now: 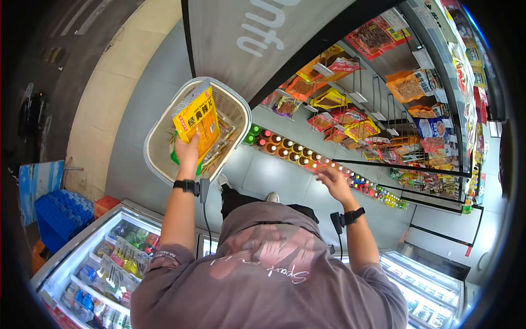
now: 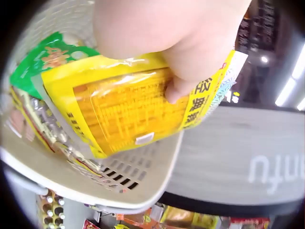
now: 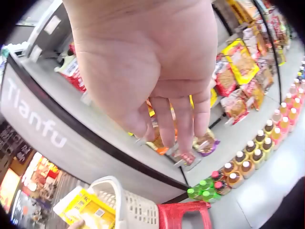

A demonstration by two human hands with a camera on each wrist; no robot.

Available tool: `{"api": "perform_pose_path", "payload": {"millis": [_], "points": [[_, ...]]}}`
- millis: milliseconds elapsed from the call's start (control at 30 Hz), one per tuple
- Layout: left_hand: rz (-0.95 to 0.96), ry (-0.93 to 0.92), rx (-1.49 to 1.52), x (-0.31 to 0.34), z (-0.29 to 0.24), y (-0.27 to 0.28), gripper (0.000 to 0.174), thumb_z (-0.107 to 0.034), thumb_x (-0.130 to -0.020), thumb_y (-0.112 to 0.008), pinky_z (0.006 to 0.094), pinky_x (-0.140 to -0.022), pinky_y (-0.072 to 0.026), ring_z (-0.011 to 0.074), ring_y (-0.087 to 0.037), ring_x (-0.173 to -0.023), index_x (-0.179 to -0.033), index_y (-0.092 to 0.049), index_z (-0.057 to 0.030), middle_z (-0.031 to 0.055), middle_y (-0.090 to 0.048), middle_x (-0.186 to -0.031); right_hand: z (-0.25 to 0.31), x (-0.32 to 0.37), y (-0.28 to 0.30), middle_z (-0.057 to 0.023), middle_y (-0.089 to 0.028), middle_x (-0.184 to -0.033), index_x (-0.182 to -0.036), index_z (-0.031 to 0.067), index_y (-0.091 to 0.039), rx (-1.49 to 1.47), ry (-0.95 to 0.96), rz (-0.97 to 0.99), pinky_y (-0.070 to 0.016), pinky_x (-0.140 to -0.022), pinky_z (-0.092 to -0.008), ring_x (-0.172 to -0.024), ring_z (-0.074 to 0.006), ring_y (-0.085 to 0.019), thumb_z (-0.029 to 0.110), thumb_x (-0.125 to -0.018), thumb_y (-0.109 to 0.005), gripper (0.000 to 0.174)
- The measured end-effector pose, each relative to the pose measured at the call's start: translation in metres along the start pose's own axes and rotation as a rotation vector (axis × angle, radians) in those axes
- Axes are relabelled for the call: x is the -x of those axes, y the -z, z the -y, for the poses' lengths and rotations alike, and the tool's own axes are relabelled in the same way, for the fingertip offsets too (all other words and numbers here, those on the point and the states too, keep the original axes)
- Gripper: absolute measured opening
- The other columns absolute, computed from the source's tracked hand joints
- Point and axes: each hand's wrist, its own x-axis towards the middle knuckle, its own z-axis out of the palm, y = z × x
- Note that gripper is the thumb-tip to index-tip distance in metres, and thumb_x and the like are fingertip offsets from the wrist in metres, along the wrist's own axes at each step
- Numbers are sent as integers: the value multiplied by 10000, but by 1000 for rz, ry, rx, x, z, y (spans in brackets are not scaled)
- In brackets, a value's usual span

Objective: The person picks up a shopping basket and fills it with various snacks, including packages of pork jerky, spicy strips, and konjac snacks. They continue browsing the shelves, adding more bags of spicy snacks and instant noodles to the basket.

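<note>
While the left hand (image 1: 188, 150) grips the yellow packet (image 1: 207, 125) over the basket (image 1: 234, 109) | right hand (image 1: 336, 185) empty, fingers loosely bent | advisable: lower packet flat, clear of basket's far rim

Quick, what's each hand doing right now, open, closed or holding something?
Left hand: holding a yellow snack packet, pinched between thumb and fingers.
Right hand: open, holding nothing.

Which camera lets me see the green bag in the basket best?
The left wrist view: the green bag looks biggest there, with its printed picture showing, though the yellow packet covers some. The head view shows just bits of green around the left hand. The right wrist view doesn't show it.
</note>
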Motion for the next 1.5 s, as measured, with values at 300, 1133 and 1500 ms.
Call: {"api": "perform_pose_path", "payload": {"millis": [300,1133,1500], "points": [[393,-858,-743,159,-126,-125,216,-118,-799,-667,394,-744,-521,346,-644,-881,-959,-613,17,190,-637,-1073,118,-19,-44,-154,-422,-1363,-1445,39,-223,-604,542,59,-455,-953,-382,-1239,-240,-465,252,-813,-738,843],[399,-773,-939,277,-146,-333,584,-157,-794,-652,377,-1048,-329,302,-457,-1211,-1324,-453,-11,170,-484,-1333,-86,-22,159,-99,-606,-1188,-1252,3,-501,-1471,138,346,-483,-926,-358,-1072,-192,-597,78,-884,-599,388],[754,366,-4,255,-88,-304,343,-121,-942,-545,314,-956,-450,153,-562,-1106,-1265,-483,-21,61,-579,-1215,-96,-16,158,-89,-539,-1276,-1312,24,-443,-1399,190,417,-441,-982,-341,-1153,-174,-536,199,-937,-574,434]]}}
